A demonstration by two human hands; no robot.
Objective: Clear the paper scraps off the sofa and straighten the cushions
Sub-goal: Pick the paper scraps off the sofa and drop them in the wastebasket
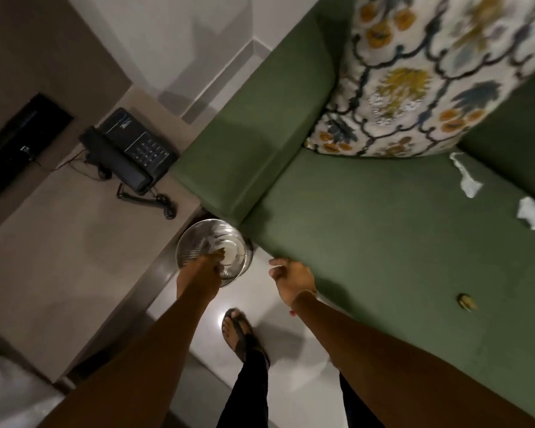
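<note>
Left hand (pixel 203 268) reaches into the bin (pixel 214 251), grip unclear; right hand (pixel 294 278) loosely curled, empty; paper scraps (pixel 530 216) at three o'clock on the sofa (pixel 368 230).

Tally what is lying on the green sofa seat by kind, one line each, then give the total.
White paper scraps: 2
Small brown-yellow scrap near the front edge: 1
Patterned cushion, leaning in the corner: 1
Total: 4
</note>
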